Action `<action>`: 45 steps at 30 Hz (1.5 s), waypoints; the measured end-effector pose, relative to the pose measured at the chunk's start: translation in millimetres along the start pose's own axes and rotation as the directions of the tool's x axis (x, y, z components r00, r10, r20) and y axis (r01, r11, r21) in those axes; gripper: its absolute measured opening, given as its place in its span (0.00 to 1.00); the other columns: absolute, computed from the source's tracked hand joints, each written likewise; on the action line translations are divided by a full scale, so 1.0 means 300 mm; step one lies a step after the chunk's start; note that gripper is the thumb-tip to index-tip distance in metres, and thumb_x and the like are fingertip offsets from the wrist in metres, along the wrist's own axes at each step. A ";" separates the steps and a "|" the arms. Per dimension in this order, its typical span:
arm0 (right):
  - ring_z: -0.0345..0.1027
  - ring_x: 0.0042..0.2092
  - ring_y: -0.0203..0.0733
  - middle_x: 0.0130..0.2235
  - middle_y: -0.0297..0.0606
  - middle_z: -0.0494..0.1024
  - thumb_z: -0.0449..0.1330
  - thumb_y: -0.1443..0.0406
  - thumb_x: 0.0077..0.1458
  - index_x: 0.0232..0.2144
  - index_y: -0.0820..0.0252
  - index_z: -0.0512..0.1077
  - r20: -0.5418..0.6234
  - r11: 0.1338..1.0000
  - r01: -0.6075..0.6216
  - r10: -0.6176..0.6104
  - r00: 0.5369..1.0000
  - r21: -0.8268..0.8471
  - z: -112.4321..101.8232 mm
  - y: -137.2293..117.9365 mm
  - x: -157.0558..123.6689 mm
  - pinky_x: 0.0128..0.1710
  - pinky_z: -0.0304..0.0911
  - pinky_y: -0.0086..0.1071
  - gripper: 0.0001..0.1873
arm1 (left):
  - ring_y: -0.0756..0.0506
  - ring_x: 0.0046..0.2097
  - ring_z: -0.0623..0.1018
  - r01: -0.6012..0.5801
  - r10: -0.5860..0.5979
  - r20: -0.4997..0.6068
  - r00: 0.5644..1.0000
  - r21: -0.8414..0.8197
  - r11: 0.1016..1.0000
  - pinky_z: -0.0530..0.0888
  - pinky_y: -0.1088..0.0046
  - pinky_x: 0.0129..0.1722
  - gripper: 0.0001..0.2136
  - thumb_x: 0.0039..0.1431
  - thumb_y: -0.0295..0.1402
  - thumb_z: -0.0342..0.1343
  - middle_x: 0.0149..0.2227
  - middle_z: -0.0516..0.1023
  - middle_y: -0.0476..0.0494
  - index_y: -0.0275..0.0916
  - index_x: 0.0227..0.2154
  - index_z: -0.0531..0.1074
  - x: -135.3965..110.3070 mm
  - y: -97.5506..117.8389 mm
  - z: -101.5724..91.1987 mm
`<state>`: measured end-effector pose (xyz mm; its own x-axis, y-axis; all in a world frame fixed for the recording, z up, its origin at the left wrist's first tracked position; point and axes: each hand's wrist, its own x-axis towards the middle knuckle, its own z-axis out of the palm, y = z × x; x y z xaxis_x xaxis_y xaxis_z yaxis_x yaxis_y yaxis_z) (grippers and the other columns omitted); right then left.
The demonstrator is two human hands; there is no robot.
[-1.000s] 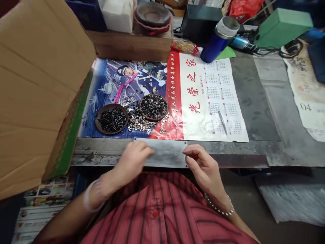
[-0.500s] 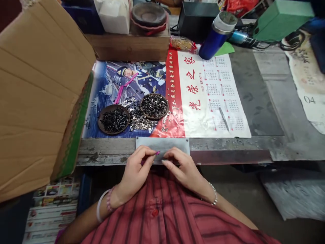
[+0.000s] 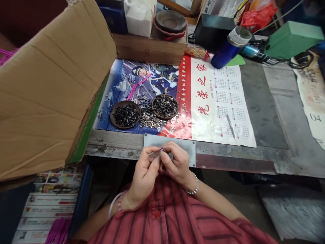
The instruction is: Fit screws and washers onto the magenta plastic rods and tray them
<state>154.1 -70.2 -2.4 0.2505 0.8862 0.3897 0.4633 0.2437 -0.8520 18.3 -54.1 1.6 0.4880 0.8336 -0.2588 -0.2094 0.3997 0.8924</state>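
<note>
My left hand point(image 3: 146, 173) is closed in a pinch on a small magenta strip point(image 3: 161, 149), only a bit of which shows between the fingertips. My right hand point(image 3: 176, 161) is closed too, its thumb and forefinger pressed at the strip's end against the left fingertips. Both hands are over the near edge of a grey metal plate point(image 3: 189, 142) at the table's front. Beyond them, a round dish point(image 3: 112, 115) holds dark, thin pins, and a second dish point(image 3: 165, 118) holds similar dark parts. Small metal rings point(image 3: 149, 122) lie loose between the dishes. Whatever else the fingers cover is hidden.
A calendar poster point(image 3: 203, 125) covers the tabletop, with magenta strips point(image 3: 134, 89) and a pen point(image 3: 230, 126) on it. A large cardboard box point(image 3: 58, 91) stands at left. Behind are a wooden box point(image 3: 149, 51), a blue bottle point(image 3: 228, 51) and a green box point(image 3: 291, 40). More magenta strips point(image 3: 58, 230) lie lower left.
My right hand has come left to meet my left hand, and its fingertips now close at the magenta strip. The whole view has shifted, so the table appears farther right.
</note>
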 end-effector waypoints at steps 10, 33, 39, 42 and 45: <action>0.57 0.22 0.33 0.21 0.28 0.62 0.52 0.57 0.71 0.22 0.55 0.59 0.048 0.996 -0.056 0.059 0.997 -0.064 0.040 -0.008 0.033 0.22 0.53 0.28 0.24 | 0.54 0.29 0.73 -0.217 0.234 -0.166 0.958 0.117 0.969 0.74 0.83 0.30 0.06 0.70 0.36 0.55 0.32 0.75 0.51 0.43 0.46 0.72 -0.019 -0.057 0.014; 0.55 0.24 0.37 0.22 0.32 0.62 0.46 0.63 0.72 0.24 0.55 0.60 0.046 0.916 0.156 -0.150 0.988 -0.371 0.043 -0.008 0.001 0.25 0.51 0.33 0.21 | 0.53 0.32 0.77 -0.236 0.280 -0.199 0.939 0.220 0.947 0.74 0.83 0.32 0.05 0.70 0.35 0.54 0.34 0.77 0.50 0.42 0.45 0.73 -0.031 -0.064 0.017; 0.60 0.19 0.33 0.20 0.30 0.65 0.45 0.46 0.71 0.21 0.56 0.62 0.345 0.857 -0.446 0.350 0.871 0.257 -0.011 -0.004 0.008 0.19 0.56 0.28 0.31 | 0.52 0.32 0.79 -0.257 0.296 -0.103 0.949 0.285 0.923 0.76 0.80 0.34 0.06 0.71 0.31 0.52 0.33 0.78 0.50 0.42 0.47 0.71 -0.026 -0.041 0.011; 0.70 0.25 0.37 0.26 0.33 0.73 0.48 0.45 0.69 0.29 0.58 0.71 0.294 0.787 -0.502 0.415 0.861 0.360 -0.045 -0.001 0.001 0.27 0.67 0.30 0.28 | 0.51 0.31 0.80 -0.249 0.293 -0.041 0.955 0.421 0.872 0.75 0.80 0.32 0.08 0.70 0.28 0.51 0.32 0.80 0.50 0.41 0.49 0.70 -0.023 -0.018 -0.005; 0.73 0.30 0.38 0.30 0.34 0.75 0.55 0.50 0.68 0.36 0.58 0.73 0.263 0.825 -0.484 0.417 0.870 0.293 -0.063 -0.011 -0.004 0.32 0.69 0.31 0.19 | 0.50 0.33 0.83 -0.271 0.322 0.017 0.947 0.582 0.767 0.76 0.79 0.34 0.10 0.69 0.25 0.51 0.35 0.83 0.48 0.41 0.50 0.69 -0.022 -0.003 -0.024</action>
<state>168.3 -79.5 6.6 0.1879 0.9762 -0.1083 0.0118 -0.1125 -0.9936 9.1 -57.1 -0.1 0.4093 0.9111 0.0484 0.2005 -0.1415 0.9694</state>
